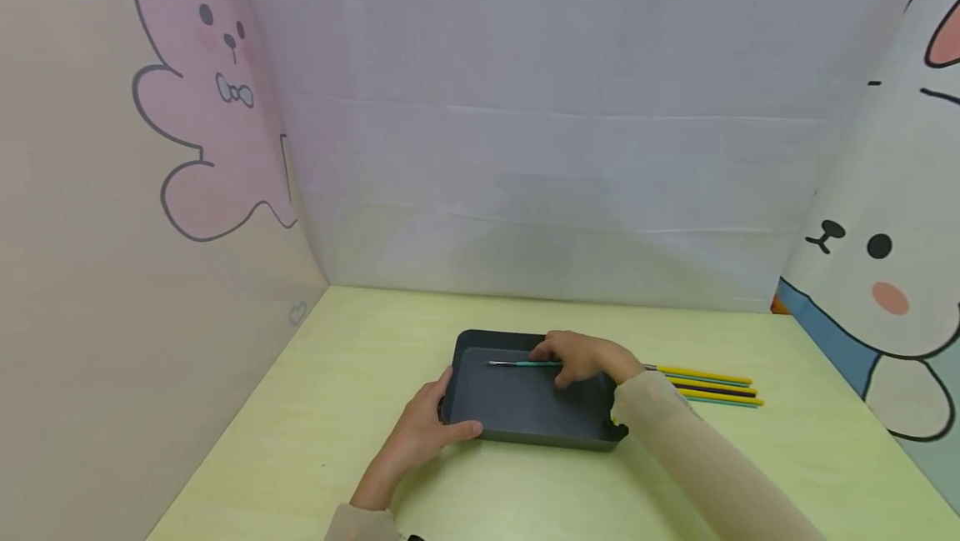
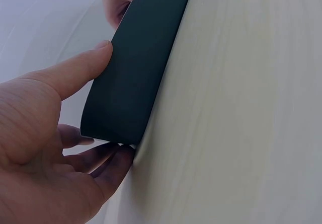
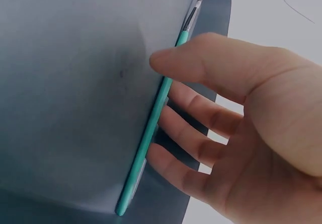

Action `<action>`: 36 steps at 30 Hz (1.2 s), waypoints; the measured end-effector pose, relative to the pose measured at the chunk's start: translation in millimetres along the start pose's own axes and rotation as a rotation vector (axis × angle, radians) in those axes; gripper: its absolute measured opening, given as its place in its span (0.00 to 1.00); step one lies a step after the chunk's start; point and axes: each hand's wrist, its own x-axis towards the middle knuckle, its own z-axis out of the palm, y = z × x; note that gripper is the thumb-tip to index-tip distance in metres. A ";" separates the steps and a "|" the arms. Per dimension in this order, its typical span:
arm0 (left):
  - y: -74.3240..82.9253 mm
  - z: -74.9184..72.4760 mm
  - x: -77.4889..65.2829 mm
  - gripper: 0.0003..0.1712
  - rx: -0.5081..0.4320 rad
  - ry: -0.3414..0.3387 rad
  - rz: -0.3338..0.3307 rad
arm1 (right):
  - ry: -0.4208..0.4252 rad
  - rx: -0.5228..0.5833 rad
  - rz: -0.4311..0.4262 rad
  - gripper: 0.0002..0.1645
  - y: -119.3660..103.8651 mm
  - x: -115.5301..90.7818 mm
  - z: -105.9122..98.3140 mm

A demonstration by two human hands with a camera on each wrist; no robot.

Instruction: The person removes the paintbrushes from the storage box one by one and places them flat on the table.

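A dark grey rectangular tray [image 1: 517, 408] lies on the table. My left hand [image 1: 420, 433] holds its near left corner, thumb against the front wall and fingers at the left side, low by the table in the left wrist view. Inside the tray, along its far side, lies a thin paintbrush [image 3: 156, 108] with a teal handle and a silver ferrule. My right hand [image 1: 581, 355] reaches over the tray from the right. Its fingertips [image 3: 160, 156] are right at the brush handle, while the thumb extends across above it, spread apart from the fingers.
To the right of the tray, several paintbrushes [image 1: 720, 391] with yellow, teal and dark handles lie side by side on the pale yellow table [image 1: 300, 441]. A white cloth wall [image 1: 525, 149] stands behind, with cartoon-printed panels at both sides.
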 end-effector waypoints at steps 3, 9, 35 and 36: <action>0.2 0.4 0.4 0.64 0.000 0.001 -0.001 | 0.000 0.012 -0.005 0.33 1.2 -0.7 -0.2; -0.2 1.3 -0.2 0.64 0.002 -0.001 0.003 | -0.006 0.009 -0.047 0.29 2.0 -0.4 -1.6; 1.2 1.8 0.5 0.64 -0.006 -0.002 0.008 | -0.008 0.078 0.043 0.32 4.3 7.5 -0.8; 1.0 2.0 0.7 0.64 -0.008 -0.002 0.008 | -0.010 0.079 0.039 0.31 4.5 6.9 -1.5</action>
